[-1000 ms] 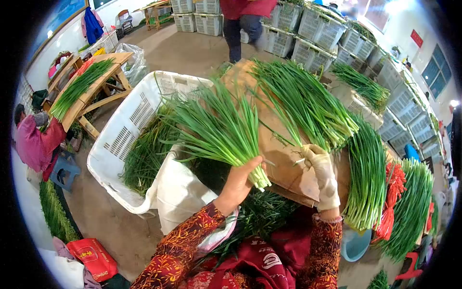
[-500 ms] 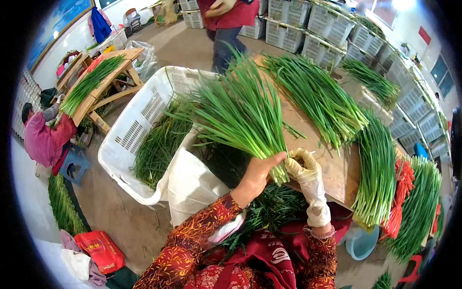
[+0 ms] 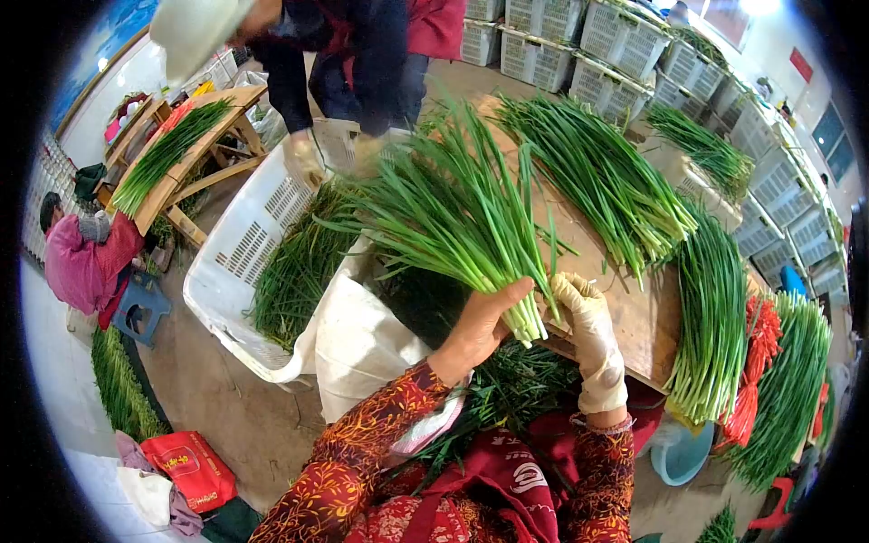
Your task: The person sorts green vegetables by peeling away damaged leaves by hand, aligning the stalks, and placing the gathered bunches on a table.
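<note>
My bare left hand is closed around the lower stalks of a loose bunch of garlic chives, whose leaves fan up and to the left. Close beside the stalk ends, my gloved right hand has its fingers curled in a pinch on a chive stalk at the bunch's right edge. Behind my hands, a wooden board carries a spread of chives. Farther right hangs another thick row of chives. Dark loose greens lie below my hands.
A white crate with greens stands at left, a white cloth over its near edge. A person leans over it. Red ties hang at right beside a basin. Another person sits at far left. Stacked crates line the back.
The standing person has come closer and bent down, with hands now at the crate's far side. My right hand has shifted slightly right, and a stalk stands more apart from the bunch.
</note>
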Demonstrator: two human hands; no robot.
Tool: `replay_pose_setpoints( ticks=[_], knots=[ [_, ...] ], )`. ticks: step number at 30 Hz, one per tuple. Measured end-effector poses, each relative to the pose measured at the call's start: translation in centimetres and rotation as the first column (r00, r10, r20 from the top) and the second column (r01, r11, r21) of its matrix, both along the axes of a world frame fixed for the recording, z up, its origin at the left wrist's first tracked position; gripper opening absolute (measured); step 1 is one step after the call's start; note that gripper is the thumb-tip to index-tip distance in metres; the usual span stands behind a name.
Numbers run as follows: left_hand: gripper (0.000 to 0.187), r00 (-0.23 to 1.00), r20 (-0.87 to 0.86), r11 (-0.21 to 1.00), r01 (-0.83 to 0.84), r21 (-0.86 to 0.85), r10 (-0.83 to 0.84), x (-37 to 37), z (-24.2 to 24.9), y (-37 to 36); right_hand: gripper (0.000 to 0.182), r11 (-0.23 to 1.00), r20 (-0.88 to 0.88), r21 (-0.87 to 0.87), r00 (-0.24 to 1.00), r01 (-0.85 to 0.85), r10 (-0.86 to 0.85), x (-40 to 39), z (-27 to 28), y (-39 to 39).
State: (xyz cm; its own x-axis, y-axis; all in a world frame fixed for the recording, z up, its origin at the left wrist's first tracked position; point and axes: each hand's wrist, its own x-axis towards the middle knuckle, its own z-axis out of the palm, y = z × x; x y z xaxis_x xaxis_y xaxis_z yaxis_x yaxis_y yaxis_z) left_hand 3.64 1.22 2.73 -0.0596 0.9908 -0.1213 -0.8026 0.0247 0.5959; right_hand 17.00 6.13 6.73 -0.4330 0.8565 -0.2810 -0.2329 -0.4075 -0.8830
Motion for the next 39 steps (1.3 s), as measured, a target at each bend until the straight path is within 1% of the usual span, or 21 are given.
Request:
replay_pose_setpoints(
  ticks=[4,6,7,9,11,14,15,17,19,21,24,28,30,32,33,34,35,36,37,38,39],
  knots=[
    [0.029,0.996,-0.032,0.996,-0.087,0.004,0.087,0.7,-1.0,0.4,0.021,0.993,0.013,0.063,0.995,-0.095,0.095,0.7,-1.2,0.5],
    [0.029,0.996,-0.021,0.996,-0.087,0.003,0.087,0.7,-1.4,0.5,0.020,0.943,0.204,0.332,0.977,-0.006,-0.066,0.4,-0.9,-0.2],
    [0.029,0.997,-0.010,0.997,-0.082,0.000,0.082,0.8,-1.5,0.6,0.020,0.943,0.205,0.334,0.977,-0.007,-0.065,0.3,-1.2,-0.5],
    [0.029,0.994,-0.043,0.993,-0.105,-0.054,0.103,1.3,-1.3,0.8,0.017,0.796,0.383,0.603,0.897,-0.063,-0.219,0.4,-1.7,-0.9],
    [0.028,0.990,-0.048,0.991,-0.132,-0.034,0.130,1.9,-1.3,0.9,0.016,0.774,0.437,0.629,0.858,-0.077,-0.269,0.6,-1.6,-0.8],
    [0.028,0.984,-0.126,0.990,-0.134,-0.053,0.127,2.0,-1.5,0.4,0.011,0.867,0.320,0.499,0.932,-0.014,-0.170,0.9,-1.6,-0.5],
    [0.031,0.986,-0.126,0.993,-0.117,-0.028,0.113,1.9,-2.1,0.3,0.012,0.744,0.450,0.661,0.844,-0.095,-0.292,0.9,-1.7,-0.5],
    [0.027,0.998,-0.058,0.992,0.011,-0.127,-0.018,1.3,-2.7,-0.1,0.017,0.752,0.542,0.640,0.786,-0.158,-0.297,0.6,-1.9,-1.0],
    [0.028,0.993,-0.054,0.993,0.099,-0.066,-0.102,0.9,-2.4,-0.5,0.021,0.687,0.539,0.707,0.759,-0.170,-0.366,0.4,-2.1,-1.8],
    [0.026,0.994,-0.067,0.995,-0.087,-0.045,0.084,1.9,-2.9,0.0,0.019,0.708,0.528,0.695,0.758,-0.126,-0.383,0.6,-2.1,-2.4],
    [0.029,0.990,-0.078,0.986,-0.124,-0.111,0.116,2.8,-2.2,0.2,0.015,0.580,0.419,0.813,0.736,-0.044,-0.532,1.0,-2.4,-2.9],
    [0.028,0.986,-0.086,0.976,-0.155,-0.153,0.144,4.3,-0.7,-0.2,0.012,0.477,0.261,0.874,0.736,0.094,-0.624,1.4,-3.2,-2.9],
    [0.032,0.993,-0.056,0.993,-0.109,-0.040,0.107,4.3,-0.9,-0.2,0.012,0.576,0.224,0.794,0.787,0.196,-0.575,1.9,-4.3,-2.7],
    [0.025,0.999,0.026,0.999,-0.033,0.000,0.033,4.2,-0.1,-0.2,0.011,0.709,0.013,0.599,0.881,0.372,-0.473,2.0,-3.6,-3.2],
    [0.023,0.999,0.010,0.999,-0.036,0.011,0.036,3.8,-0.1,-0.2,0.011,0.793,0.080,0.505,0.896,0.342,-0.437,3.0,-2.5,-3.4],
    [0.022,0.997,0.028,0.998,-0.067,0.006,0.067,3.3,-0.3,0.3,0.014,0.825,0.056,0.464,0.919,0.323,-0.391,3.7,-2.0,-3.4],
    [0.022,0.995,0.051,0.996,-0.090,0.006,0.090,2.9,-0.5,0.7,0.016,0.795,-0.104,0.439,0.903,0.418,-0.418,3.9,-1.7,-3.9],
    [0.022,0.992,0.048,0.993,-0.116,0.010,0.115,2.2,-0.2,0.7,0.018,0.858,-0.186,0.314,0.912,0.407,-0.365,4.6,-0.2,-5.1],
    [0.022,0.992,0.062,0.994,-0.109,0.002,0.108,1.5,0.2,0.7,0.020,0.920,-0.150,0.312,0.969,0.236,-0.198,6.4,-1.0,-5.3],
    [0.021,0.992,0.077,0.995,-0.099,-0.002,0.099,0.9,0.5,0.9,0.023,0.902,0.119,0.431,0.992,-0.021,-0.034,7.9,-1.3,-5.8],
    [0.021,0.990,0.073,0.993,-0.121,0.010,0.120,0.5,0.6,1.2,0.021,0.921,0.421,0.296,0.900,-0.254,0.113,9.0,-2.6,-6.0]
  ],
)
